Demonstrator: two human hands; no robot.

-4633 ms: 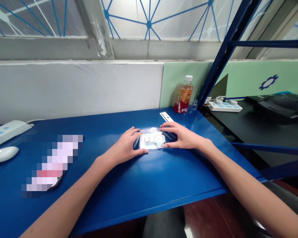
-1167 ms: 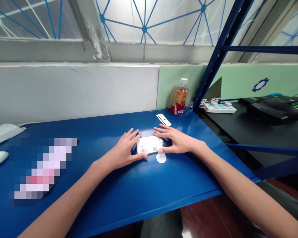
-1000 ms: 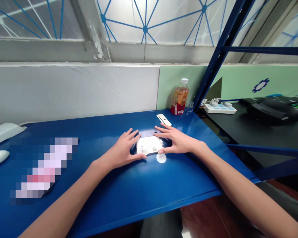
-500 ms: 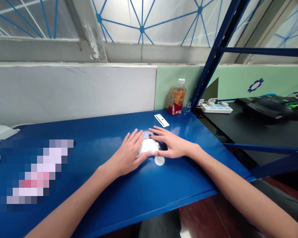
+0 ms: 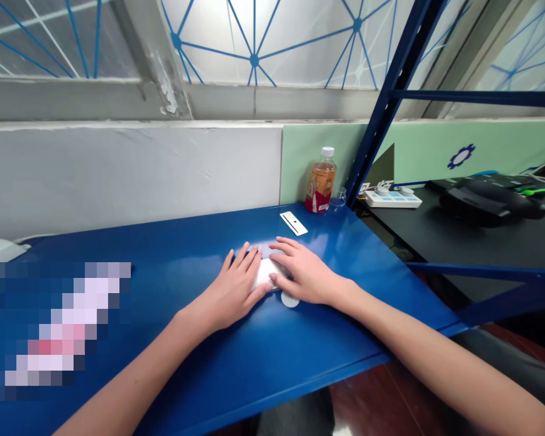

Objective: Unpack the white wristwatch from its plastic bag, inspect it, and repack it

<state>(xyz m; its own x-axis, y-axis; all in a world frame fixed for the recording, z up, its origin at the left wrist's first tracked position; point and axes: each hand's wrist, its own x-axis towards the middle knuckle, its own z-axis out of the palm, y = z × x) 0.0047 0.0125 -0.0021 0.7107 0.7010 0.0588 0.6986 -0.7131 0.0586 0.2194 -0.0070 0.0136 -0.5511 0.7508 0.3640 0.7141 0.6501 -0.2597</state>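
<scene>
A small white, soft-looking lump point(image 5: 266, 274) lies on the blue table point(image 5: 177, 369), partly hidden by my hands. My left hand point(image 5: 236, 281) rests along its left side, fingers stretched out and apart, thumb at the near edge. On the other side, my right hand point(image 5: 306, 272) reaches over the lump's right part with spread, slightly bent fingers, its thumb on the white surface. What exactly the lump is, I cannot make out. Just below my right thumb lies a flat white disc point(image 5: 290, 300), its upper part covered by the hand.
A white card point(image 5: 293, 223) lies beyond my hands. Behind it stand a drink bottle point(image 5: 320, 181) and a small clear cup point(image 5: 338, 197). A blue metal post point(image 5: 381, 115) rises at the right. A blurred-out object point(image 5: 68, 327) lies at the left.
My right hand has moved left over the lump, covering more of it and of the disc. My left hand stays at the lump's left side. The view has shifted slightly.
</scene>
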